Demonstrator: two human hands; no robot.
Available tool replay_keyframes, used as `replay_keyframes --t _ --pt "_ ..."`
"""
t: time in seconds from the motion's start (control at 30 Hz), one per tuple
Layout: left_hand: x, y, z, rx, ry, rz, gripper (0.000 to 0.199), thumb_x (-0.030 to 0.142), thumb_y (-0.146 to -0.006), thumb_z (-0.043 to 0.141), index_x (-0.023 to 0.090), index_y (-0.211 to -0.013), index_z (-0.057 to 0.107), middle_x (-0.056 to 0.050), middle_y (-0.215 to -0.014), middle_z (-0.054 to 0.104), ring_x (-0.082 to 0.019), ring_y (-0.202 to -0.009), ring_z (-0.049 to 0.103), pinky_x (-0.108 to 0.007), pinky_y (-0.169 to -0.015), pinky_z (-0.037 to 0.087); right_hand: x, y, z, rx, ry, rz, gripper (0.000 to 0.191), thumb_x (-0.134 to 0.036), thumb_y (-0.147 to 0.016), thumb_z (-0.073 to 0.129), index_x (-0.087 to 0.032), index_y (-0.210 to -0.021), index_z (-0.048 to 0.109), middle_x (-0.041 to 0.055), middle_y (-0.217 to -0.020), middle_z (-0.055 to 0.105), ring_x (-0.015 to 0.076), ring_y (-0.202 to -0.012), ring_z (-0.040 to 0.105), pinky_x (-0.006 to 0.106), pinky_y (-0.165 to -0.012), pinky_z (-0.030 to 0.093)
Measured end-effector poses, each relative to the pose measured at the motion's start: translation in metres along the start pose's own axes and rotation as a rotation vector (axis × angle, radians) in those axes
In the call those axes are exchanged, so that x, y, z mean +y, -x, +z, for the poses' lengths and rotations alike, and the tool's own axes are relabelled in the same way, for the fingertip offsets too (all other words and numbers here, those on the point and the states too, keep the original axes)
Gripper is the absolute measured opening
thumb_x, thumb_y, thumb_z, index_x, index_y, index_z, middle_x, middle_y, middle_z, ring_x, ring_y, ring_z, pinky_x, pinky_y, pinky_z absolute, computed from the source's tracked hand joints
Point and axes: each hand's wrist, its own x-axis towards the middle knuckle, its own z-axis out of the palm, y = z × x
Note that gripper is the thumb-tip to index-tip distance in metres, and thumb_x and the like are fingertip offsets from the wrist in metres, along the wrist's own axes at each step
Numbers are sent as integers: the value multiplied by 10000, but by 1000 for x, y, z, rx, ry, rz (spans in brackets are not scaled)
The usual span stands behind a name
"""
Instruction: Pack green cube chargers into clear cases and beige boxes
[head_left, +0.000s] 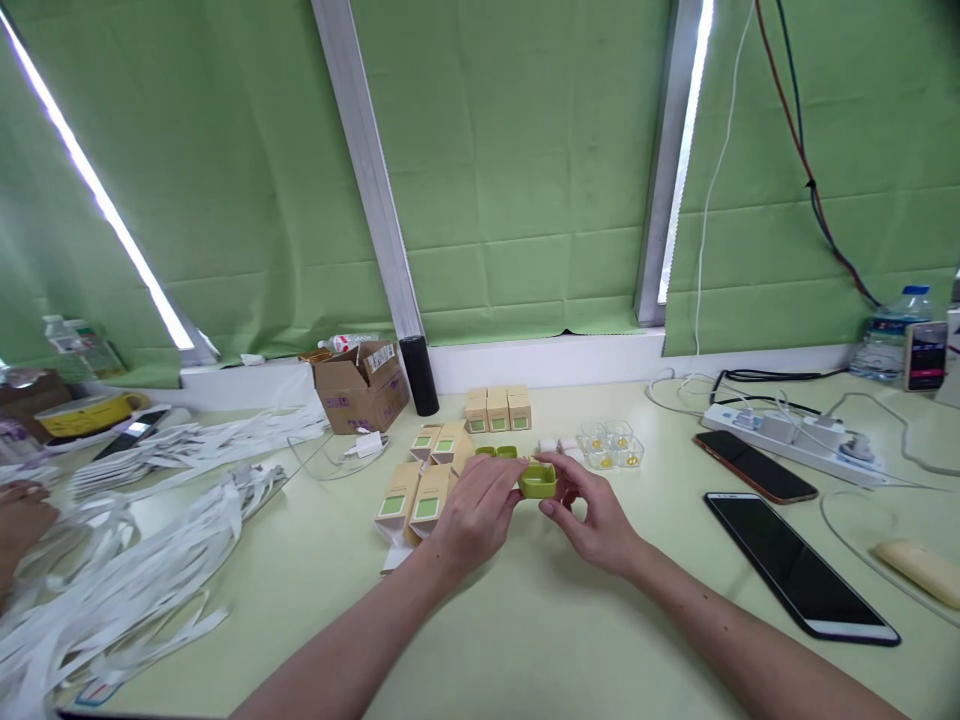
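Note:
A small olive-green square container (538, 484) is held between my two hands just above the table. My left hand (476, 505) pinches its left side, and my right hand (594, 515) has thumb and index finger at its right side. Two more green containers (496, 452) sit just beyond my left fingers. Close to my left hand stand several small tan cartons (430, 497) with green squares on their fronts. Clear cups with yellow centres (611, 445) lie beyond my right hand, beside small pale pieces (560, 445).
Three cartons (498, 410) stand at the back, near a black cylinder (418, 375) and an open cardboard box (360, 390). White straps (165, 550) cover the left side, where another person's hand (22, 525) shows. Two phones (799, 565) and a power strip (795, 440) lie right.

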Motion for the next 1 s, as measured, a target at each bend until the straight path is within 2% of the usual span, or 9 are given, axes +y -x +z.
replay_keyframes --t 0.07,0.13,0.27,0.4,0.5,0.67,0.77,0.9,1.0 --pt "1 4 3 10 61 -139 379 125 -977 627 212 -1346 608 -119 -1114 790 -260 -1022 749 -455 -906 604 0 0 0 15 10 5 559 -364 -932 615 -263 -1461 464 79 -1129 665 159 -737 649 312 -655 583" --pt "4 6 7 1 171 -351 346 185 -955 683 220 -1297 651 -112 -1131 792 -251 -995 757 -434 -891 622 0 0 0 39 20 1 613 -335 -922 628 -281 -1496 418 94 -1222 640 148 -731 653 311 -663 587" --pt "11 3 13 -38 486 -741 304 268 -920 719 205 -1216 697 -92 -1071 805 -230 -941 767 -377 -851 639 2 -1 1 62 39 -15 578 -277 -928 608 -292 -1484 451 82 -1201 649 144 -729 646 308 -671 588" --pt "15 -4 13 -26 738 -970 356 388 -905 740 152 -1164 678 -91 -924 798 -221 -815 770 -352 -791 627 6 -3 2 80 3 -45 469 -251 -924 609 -283 -1388 548 63 -1080 680 161 -742 645 303 -640 572" --pt "14 -5 14 -6 791 -1040 415 464 -872 777 141 -1114 676 -70 -816 776 -209 -727 746 -336 -753 603 6 -5 3 81 -66 -27 428 -252 -921 627 -283 -1345 577 51 -1025 682 159 -740 638 288 -615 554" --pt "10 1 15 -7 755 -975 357 489 -974 634 145 -1045 700 -74 -807 748 -200 -696 712 -329 -704 572 2 -7 2 42 -212 78 408 -326 -919 672 -287 -1316 587 49 -1033 672 188 -865 656 278 -626 544" --pt "7 4 12 -1 561 -831 254 331 -982 629 186 -1181 686 -90 -974 750 -226 -889 715 -367 -836 566 5 -8 2 17 -305 137 412 -375 -915 694 -277 -1300 584 65 -1083 663 213 -957 644 265 -602 524" --pt "3 4 4 -94 330 -456 604 81 -901 607 283 -1465 534 -119 -1360 634 -293 -1286 561 -488 -1086 467 9 -8 1 -35 -353 174 401 -433 -910 709 -243 -1249 609 82 -1109 650 223 -996 605 266 -614 517" --pt "1 2 0 -200 271 -293 743 -19 -872 535 352 -1515 499 -102 -1418 561 -297 -1352 480 -521 -1134 412 9 -8 0 -78 -360 177 378 -471 -912 705 -229 -1195 637 73 -1066 626 217 -974 577 264 -609 505"
